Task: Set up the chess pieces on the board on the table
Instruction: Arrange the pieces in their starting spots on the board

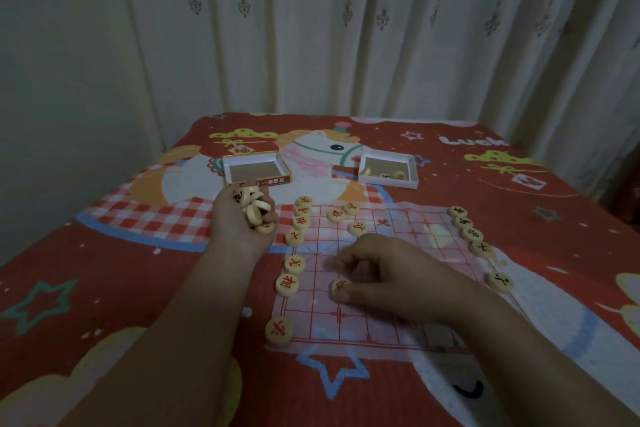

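Observation:
A thin see-through board [384, 322] with red grid lines lies on the table. Round cream chess pieces with red characters line its left edge [287, 284], and pieces with dark characters line its right edge [471, 234]. Three more pieces [349, 210] sit near the far edge. My left hand [242, 218] hovers left of the board, palm up, cupping a handful of pieces [254, 208]. My right hand [377, 274] rests on the board, its fingertips pinching one red-marked piece [341, 286] against the grid.
An open yellow box lid [256, 170] stands empty behind my left hand. A white box tray [388, 168] at the back holds a few pieces. The table wears a red cartoon cloth [104, 270]; curtains hang behind.

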`<state>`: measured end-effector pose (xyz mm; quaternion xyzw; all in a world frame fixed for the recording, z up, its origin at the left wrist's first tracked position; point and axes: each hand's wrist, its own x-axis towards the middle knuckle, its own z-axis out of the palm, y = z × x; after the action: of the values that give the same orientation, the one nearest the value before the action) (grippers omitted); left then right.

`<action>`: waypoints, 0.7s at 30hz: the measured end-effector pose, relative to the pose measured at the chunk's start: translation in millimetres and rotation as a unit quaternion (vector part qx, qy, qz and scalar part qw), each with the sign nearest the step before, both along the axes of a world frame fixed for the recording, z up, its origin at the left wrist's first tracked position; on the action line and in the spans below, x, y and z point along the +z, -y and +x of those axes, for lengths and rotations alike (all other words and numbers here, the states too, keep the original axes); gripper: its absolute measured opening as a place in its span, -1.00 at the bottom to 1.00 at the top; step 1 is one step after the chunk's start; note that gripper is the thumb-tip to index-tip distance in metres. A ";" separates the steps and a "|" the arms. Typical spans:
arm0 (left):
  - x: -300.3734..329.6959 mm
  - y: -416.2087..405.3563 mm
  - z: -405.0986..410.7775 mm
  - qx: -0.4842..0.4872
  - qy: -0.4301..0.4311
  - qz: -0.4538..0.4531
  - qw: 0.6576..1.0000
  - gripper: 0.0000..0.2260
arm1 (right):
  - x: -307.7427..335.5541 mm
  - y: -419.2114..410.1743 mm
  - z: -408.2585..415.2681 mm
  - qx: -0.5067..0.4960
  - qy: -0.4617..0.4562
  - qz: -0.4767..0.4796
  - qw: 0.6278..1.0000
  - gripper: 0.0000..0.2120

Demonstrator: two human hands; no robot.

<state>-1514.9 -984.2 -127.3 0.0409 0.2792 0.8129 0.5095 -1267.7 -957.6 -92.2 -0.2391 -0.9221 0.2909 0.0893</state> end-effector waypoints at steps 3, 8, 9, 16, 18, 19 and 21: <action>1.2 0.9 1.4 0.002 -0.002 0.001 1.000 -0.84 | -6.6 2.5 -3.9 0.010 0.003 0.023 1.000 -0.72; 1.9 1.9 1.3 -0.005 0.005 0.003 1.000 -0.88 | -8.7 3.7 -4.2 0.001 -0.025 0.013 1.000 -0.92; 1.9 1.8 1.1 -0.004 0.006 0.003 1.000 -0.88 | -8.6 3.2 -4.9 -0.007 -0.039 0.003 0.999 -0.94; 2.4 1.9 1.8 0.002 0.013 -0.001 1.000 -0.86 | -6.9 -9.7 -36.9 -0.070 -0.087 0.003 0.994 -0.94; 3.5 2.0 2.2 0.005 0.014 -0.002 1.000 -0.86 | -7.3 -10.2 -51.4 -0.070 -0.088 0.011 0.994 -0.92; 4.2 2.0 2.4 0.005 0.017 -0.003 1.000 -0.85 | -7.4 -9.6 -58.2 -0.070 -0.093 0.010 0.993 -0.92; 5.1 2.6 3.0 0.006 0.026 -0.005 1.000 -0.81 | -8.4 -7.4 -70.1 -0.074 -0.108 0.007 0.991 -0.88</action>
<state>-1512.0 -986.9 -122.1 0.0155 0.2703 0.8154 0.5118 -1337.8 -950.2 -100.6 -0.2731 -0.8889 0.3009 0.2115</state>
